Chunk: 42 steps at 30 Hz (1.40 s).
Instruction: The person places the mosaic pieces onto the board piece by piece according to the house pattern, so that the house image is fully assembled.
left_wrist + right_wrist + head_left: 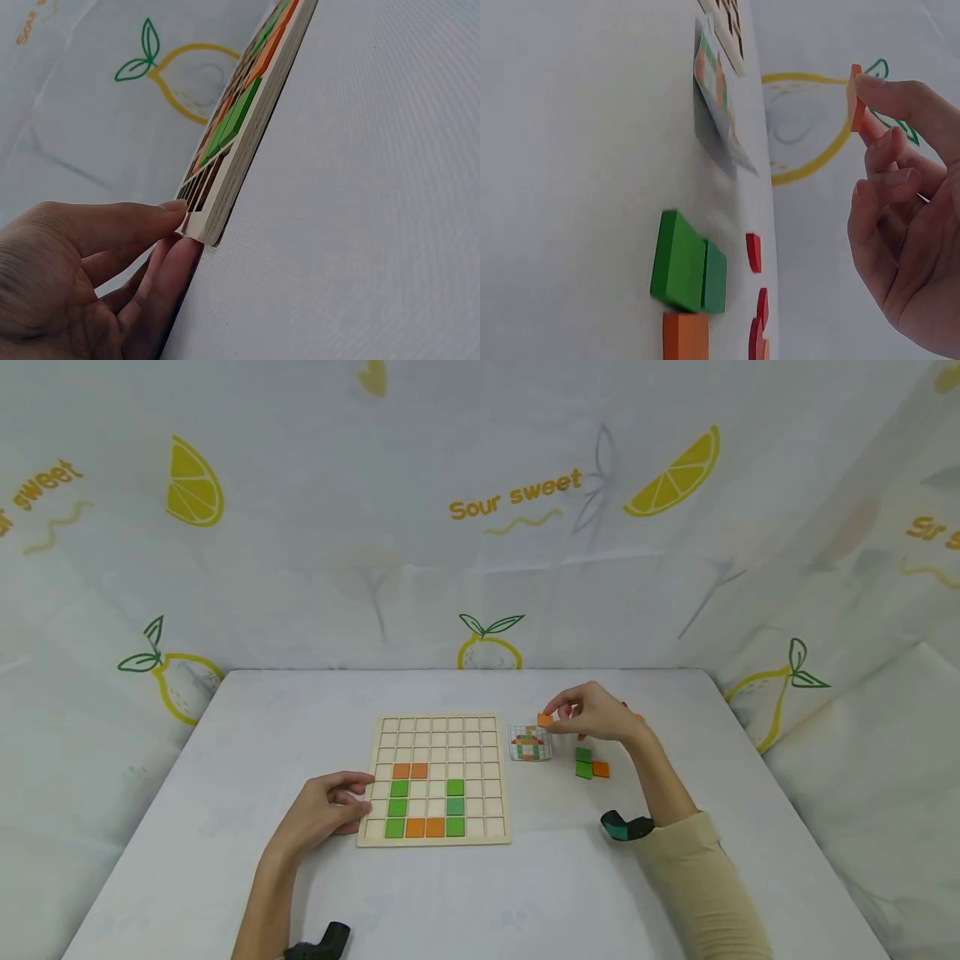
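A wooden grid board point(501, 777) lies on the table, with orange and green square tiles in some of its lower cells. My left hand point(328, 806) holds the board's left edge, thumb on the rim and fingers against the side in the left wrist view. Between thumb and forefinger, my right hand point(592, 712) pinches an orange tile point(856, 97) above the table. That tile overlaps the top corner of a small pattern card point(531, 745) in the head view. The card, printed with a coloured grid design, lies just right of the board.
Green tiles point(583, 770) and an orange tile point(601, 769) lie together right of the card. Several red pieces point(754, 253) sit farther back, partly hidden by the right hand in the head view. A lemon-print cloth point(337, 568) hangs behind the white table point(450, 902).
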Available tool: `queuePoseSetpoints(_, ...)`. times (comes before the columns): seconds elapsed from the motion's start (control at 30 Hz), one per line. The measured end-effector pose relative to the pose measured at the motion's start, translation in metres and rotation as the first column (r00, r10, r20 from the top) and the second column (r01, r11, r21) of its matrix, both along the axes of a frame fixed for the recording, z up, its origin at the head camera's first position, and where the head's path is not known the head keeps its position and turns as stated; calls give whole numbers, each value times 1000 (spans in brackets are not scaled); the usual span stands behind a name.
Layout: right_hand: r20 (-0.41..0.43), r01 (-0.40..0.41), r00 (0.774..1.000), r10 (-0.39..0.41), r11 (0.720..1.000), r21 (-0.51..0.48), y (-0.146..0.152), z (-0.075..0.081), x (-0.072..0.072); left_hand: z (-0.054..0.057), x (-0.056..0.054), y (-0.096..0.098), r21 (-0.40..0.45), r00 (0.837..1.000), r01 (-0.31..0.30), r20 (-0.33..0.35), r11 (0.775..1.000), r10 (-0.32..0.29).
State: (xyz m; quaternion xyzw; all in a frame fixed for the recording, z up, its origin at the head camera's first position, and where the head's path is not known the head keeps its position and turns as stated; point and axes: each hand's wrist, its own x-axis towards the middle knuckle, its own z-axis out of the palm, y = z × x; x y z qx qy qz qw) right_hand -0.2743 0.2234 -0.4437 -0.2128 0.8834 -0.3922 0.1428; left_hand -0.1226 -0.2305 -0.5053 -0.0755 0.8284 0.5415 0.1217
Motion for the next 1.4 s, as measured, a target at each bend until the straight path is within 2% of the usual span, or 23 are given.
queuePoseSetpoints(0.3, 1, -96, 995, 96, 995, 9, -53, -2, 3, -1, -1, 1, -2, 1000, -4, -3, 1000, 4)
queuePoseSetpoints(0.57, -2, -222, 975, 222, 975, 24, -102, -10, 14, -1, -1, 1, 8, 1000, -6, 7, 1000, 6)
queuePoseSetpoints(0.77, -45, -294, 953, 298, 953, 77, -131, -14, 21, 0, -1, 1, 19, 1000, -11, 8, 1000, 11)
queuePoseSetpoints(1.03, -43, -313, 946, 321, 941, 127, -157, -18, 28, 3, 0, 1, 16, 1000, -11, 14, 1000, 10)
queuePoseSetpoints(1.23, -14, -289, 955, 295, 944, 161, -168, -25, 29, 3, 0, 2, 15, 1000, -9, 8, 1000, 9)
queuePoseSetpoints(1.4, 11, -266, 963, 269, 944, 195, -172, -23, 32, 2, 0, 2, 13, 1000, -9, 0, 1000, 9)
